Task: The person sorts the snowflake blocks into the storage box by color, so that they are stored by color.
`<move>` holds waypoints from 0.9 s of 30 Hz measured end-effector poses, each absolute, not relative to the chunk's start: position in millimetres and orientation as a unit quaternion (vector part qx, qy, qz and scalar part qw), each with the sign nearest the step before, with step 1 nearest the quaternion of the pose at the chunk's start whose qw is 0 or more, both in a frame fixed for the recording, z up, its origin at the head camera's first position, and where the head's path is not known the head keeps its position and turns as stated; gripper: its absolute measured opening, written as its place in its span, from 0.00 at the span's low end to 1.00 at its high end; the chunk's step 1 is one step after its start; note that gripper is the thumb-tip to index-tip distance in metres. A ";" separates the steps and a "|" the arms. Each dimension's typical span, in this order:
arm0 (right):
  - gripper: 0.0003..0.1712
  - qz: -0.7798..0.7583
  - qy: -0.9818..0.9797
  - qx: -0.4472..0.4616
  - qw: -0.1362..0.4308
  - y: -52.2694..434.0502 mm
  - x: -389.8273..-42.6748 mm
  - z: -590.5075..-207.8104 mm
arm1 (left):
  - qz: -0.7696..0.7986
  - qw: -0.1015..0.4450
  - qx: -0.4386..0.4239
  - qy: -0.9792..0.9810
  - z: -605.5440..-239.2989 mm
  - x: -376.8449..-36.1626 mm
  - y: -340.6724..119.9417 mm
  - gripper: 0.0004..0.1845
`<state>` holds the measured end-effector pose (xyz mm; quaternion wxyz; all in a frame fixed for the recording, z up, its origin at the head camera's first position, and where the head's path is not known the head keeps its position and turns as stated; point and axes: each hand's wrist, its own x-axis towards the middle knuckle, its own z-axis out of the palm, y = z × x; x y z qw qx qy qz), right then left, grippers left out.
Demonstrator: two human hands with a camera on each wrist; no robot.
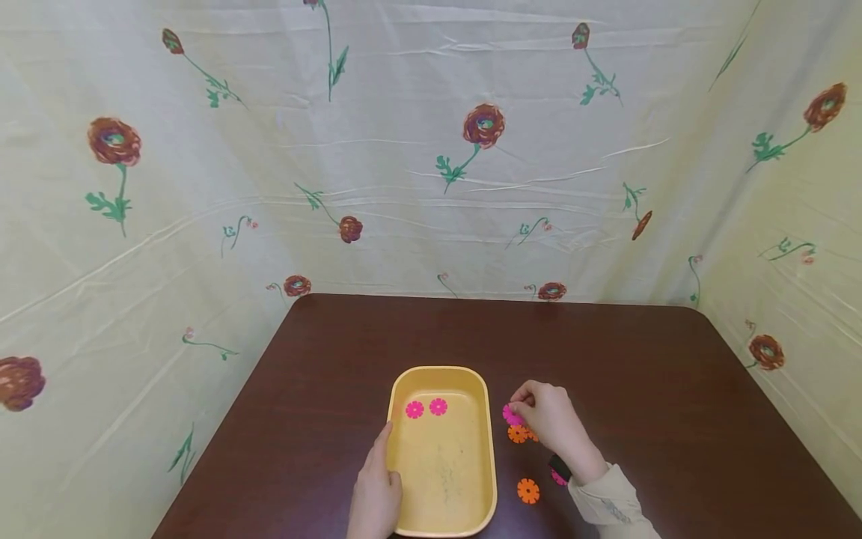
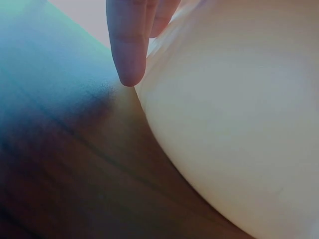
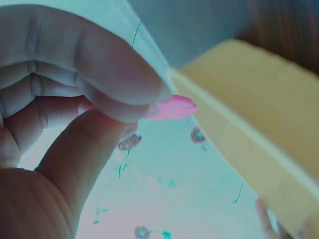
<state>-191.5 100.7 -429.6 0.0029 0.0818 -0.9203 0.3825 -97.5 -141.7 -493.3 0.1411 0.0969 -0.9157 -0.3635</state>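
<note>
A yellow tray sits on the dark brown table with two pink flower discs inside near its far end. My left hand rests against the tray's left wall, one finger straight and touching the table beside it. My right hand is just right of the tray and pinches a pink flower disc between thumb and fingers; the disc pokes out toward the tray. Orange flower discs lie under that hand.
Another orange disc lies on the table near my right wrist, and a pink one peeks out beneath the wrist. Flower-printed cloth walls the table at the back and both sides.
</note>
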 end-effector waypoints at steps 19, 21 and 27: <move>0.03 0.415 -0.892 0.175 -0.018 32.8 -206.0 -400.5 | -0.366 0.127 0.118 -0.915 -495.1 -96.1 -139.7 0.36; 0.03 0.415 -0.892 0.178 -0.026 26.0 -208.4 -399.6 | -0.366 0.127 0.118 -0.914 -494.8 -96.2 -139.6 0.36; 0.02 0.410 -0.890 0.193 -0.042 6.5 -215.5 -395.8 | -0.366 0.126 0.116 -0.915 -491.8 -96.7 -139.7 0.37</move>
